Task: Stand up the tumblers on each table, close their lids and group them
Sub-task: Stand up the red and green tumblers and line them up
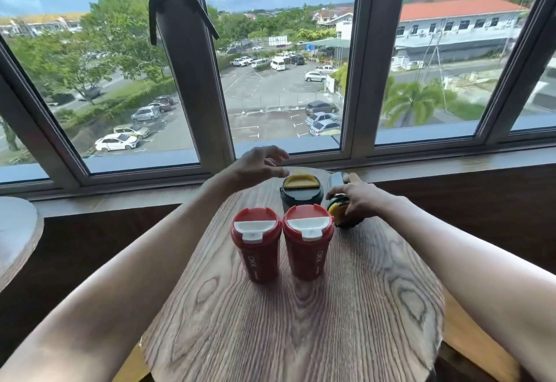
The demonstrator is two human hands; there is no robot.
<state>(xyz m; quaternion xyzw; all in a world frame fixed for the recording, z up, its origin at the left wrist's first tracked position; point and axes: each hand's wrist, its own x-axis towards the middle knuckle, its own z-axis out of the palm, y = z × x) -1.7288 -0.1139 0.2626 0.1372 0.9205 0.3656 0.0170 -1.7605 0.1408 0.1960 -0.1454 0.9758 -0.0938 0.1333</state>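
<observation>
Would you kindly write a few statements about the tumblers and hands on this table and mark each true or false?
1. Two red tumblers stand upright side by side. True.
2. The right hand grips a tumbler lying on its side. True.
3. The left hand holds a red tumbler. False: it hovers open above the table, holding nothing.
4. The dark tumbler with the yellow flap stands in front of the red ones. False: it stands behind them, nearer the window.

Both forearms are bare up to the picture's edge, and the left hand (258, 164) and right hand (359, 198) wear nothing.
</observation>
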